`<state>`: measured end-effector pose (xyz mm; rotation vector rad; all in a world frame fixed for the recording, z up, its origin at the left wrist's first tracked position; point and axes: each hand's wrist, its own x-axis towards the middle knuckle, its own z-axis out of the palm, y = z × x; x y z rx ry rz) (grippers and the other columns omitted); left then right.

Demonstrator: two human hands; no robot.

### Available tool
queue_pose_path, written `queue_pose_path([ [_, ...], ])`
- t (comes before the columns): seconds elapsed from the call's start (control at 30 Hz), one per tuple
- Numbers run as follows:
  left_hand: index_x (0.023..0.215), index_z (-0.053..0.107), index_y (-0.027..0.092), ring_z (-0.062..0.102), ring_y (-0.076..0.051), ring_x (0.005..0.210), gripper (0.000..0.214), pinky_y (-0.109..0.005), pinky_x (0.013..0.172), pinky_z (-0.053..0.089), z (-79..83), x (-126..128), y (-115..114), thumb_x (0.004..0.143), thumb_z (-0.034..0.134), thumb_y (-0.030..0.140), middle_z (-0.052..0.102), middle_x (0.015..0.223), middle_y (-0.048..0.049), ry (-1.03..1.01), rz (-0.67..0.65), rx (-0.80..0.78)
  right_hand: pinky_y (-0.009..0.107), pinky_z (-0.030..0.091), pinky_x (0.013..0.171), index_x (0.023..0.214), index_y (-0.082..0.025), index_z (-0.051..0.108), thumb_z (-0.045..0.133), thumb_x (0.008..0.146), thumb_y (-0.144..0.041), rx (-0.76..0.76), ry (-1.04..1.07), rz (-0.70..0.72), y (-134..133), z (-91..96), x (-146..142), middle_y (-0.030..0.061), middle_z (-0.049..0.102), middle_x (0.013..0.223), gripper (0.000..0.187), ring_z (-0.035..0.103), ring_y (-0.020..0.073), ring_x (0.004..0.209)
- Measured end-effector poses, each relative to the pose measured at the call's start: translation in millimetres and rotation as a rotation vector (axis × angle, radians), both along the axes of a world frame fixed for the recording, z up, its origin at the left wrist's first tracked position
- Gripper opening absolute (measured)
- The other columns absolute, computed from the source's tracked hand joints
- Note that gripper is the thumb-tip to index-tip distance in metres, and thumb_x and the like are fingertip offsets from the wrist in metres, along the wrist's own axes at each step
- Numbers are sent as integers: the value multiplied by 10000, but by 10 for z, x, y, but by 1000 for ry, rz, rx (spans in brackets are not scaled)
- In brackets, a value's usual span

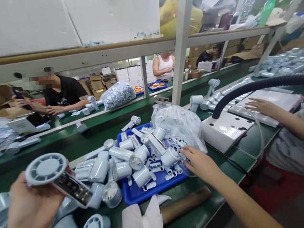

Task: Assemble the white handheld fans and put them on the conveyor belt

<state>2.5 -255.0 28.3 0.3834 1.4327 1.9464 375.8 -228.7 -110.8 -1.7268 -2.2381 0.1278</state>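
My left hand (34, 204) is wrapped round a pale blue handheld fan (47, 168). The fan's round slotted grille faces up, and a dark circuit board shows in its uncovered handle. On the right, my right hand (202, 164) reaches over the edge of a blue tray (137, 198), fingers apart and stretched towards small pale plastic pieces (179, 145). Whether the fingertips touch these pieces I cannot tell. More pale blue fan bodies (139, 157) are heaped on the tray and beside it, some overhanging its left side.
A clear plastic bag (177, 122) leans behind the tray. In front lie a wooden handle (187, 204) and white cloth (141, 220). A white box with a black hose (227, 129) stands at right, near a co-worker's hand (263, 107). Other people sit across the green bench.
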Motion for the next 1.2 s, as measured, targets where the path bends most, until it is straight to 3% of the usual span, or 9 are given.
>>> queue_pose_path([
  [0.13, 942, 602, 115, 594, -210, 662, 356, -338, 520, 533, -145, 80, -419, 800, 326, 290, 681, 762, -99, -275, -214, -146, 343, 505, 674, 923, -179, 662, 626, 696, -132, -73, -55, 58, 195, -12, 4, 115, 624, 1035, 235, 651, 262, 798],
  [0.23, 1047, 574, 135, 640, -201, 671, 376, -312, 571, 549, -373, 105, -684, 706, 427, 73, 681, 750, -75, -301, -380, -98, 298, 485, 695, 787, -189, 674, 660, 658, -134, -67, -13, 96, 304, -31, 25, 74, 660, 904, 141, 647, 234, 805],
  [0.33, 1087, 545, 114, 659, -196, 693, 432, -293, 604, 555, -604, 161, -872, 693, 430, -18, 674, 732, -78, -390, -410, -72, 298, 477, 698, 705, -187, 653, 661, 642, -157, -27, 67, 114, 366, -41, 56, 58, 661, 811, 71, 637, 219, 757],
  [0.47, 1030, 551, 98, 644, -152, 639, 266, -234, 558, 545, -830, 260, -1033, 830, 380, 135, 650, 734, -87, -648, -493, 42, 326, 484, 631, 602, -203, 585, 618, 655, -274, 58, 243, 61, 369, -62, 116, 47, 640, 685, 94, 611, 205, 613],
  [0.57, 882, 579, 119, 564, -105, 481, 213, -207, 461, 501, -953, 318, -1147, 851, 422, 260, 604, 638, -38, -651, -550, 26, 357, 503, 579, 759, -182, 598, 508, 720, -374, 118, 426, -33, 309, -68, 121, 64, 641, 634, 215, 626, 231, 596],
  [0.7, 762, 574, 107, 572, -123, 527, 110, -236, 518, 496, -1030, 439, -1308, 770, 520, 202, 608, 679, -40, -469, -568, 57, 331, 526, 519, 1087, -108, 542, 394, 804, -427, 78, 782, -68, -26, -12, -282, 67, 654, 636, 452, 625, 197, 534],
  [0.83, 829, 563, 125, 607, -149, 613, 169, -258, 596, 499, -998, 655, -1400, 666, 608, 115, 623, 763, -32, -311, -539, 169, 279, 504, 466, 1030, -163, 634, 620, 715, -428, -305, 1387, 73, -732, 140, -1160, 27, 655, 616, 412, 593, 164, 520],
  [0.97, 985, 523, 193, 625, -155, 696, 330, -282, 673, 498, -950, 787, -1456, 686, 650, 131, 636, 837, -18, -285, -515, 236, 254, 509, 483, 983, -181, 678, 645, 722, -405, -521, 1491, 243, -1287, 307, -1750, 8, 652, 619, 345, 575, 125, 504],
  [1.2, 1008, 576, 206, 605, -146, 855, 395, -231, 772, 462, -912, 692, -1598, 646, 720, 141, 649, 925, -12, -181, -469, 268, 236, 488, 453, 927, -187, 669, 730, 643, -330, -470, 1378, 352, -1436, 353, -1833, 18, 666, 703, 323, 561, 128, 531],
])
